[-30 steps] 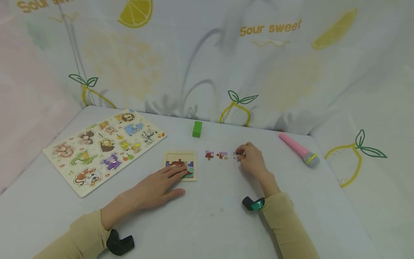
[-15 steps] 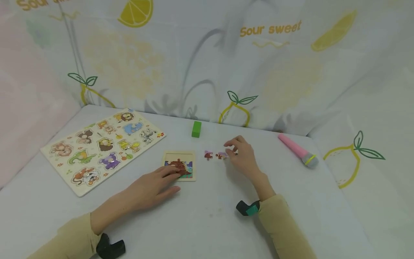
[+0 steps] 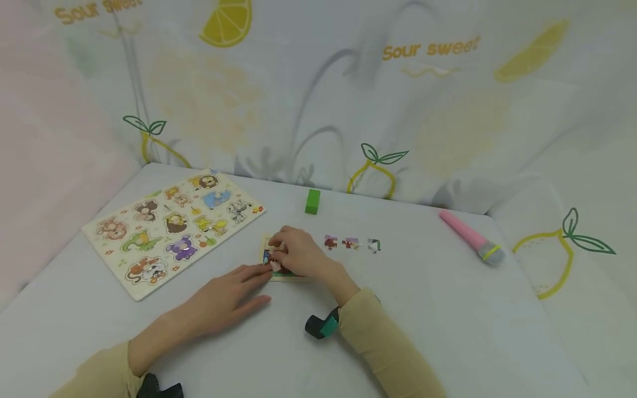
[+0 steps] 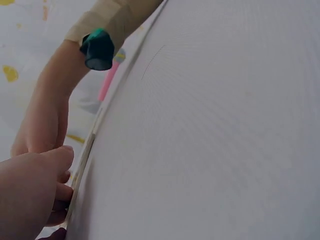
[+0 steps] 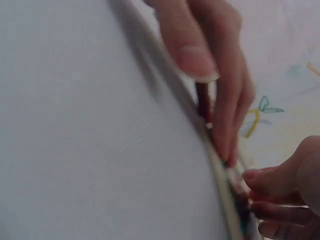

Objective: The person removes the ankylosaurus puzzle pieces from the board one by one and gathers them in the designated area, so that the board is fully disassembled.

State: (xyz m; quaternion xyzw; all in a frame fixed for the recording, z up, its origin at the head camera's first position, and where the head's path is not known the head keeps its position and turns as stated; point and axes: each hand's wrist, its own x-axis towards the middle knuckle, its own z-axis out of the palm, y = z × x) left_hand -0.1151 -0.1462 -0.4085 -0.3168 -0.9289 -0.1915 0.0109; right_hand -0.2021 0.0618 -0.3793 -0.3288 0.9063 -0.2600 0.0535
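Note:
A small framed jigsaw puzzle (image 3: 288, 279) lies on the white table, mostly covered by my right hand (image 3: 303, 254) in the head view. That hand's thumb and fingers are bent, with their tips down at the picture; I cannot tell whether they pinch a piece. My left hand (image 3: 224, 298) lies palm down, its straight fingertips at the puzzle's lower left corner. The right wrist view shows the left hand (image 5: 210, 55) above the frame's edge, with the right thumb (image 5: 272, 177) low over the pieces. Three loose jigsaw pieces (image 3: 350, 243) lie in a row to the right.
A large wooden animal puzzle board (image 3: 174, 226) lies at the left. Behind the small puzzle stands a green block (image 3: 312, 202). A pink toy microphone (image 3: 470, 236) is at the right. A lemon-print curtain (image 3: 318, 99) hangs along the table's back edge.
My right hand has moved left from the row of loose pieces to over the framed puzzle. The left fingers have drawn back to its lower left corner. The head view has shifted slightly.

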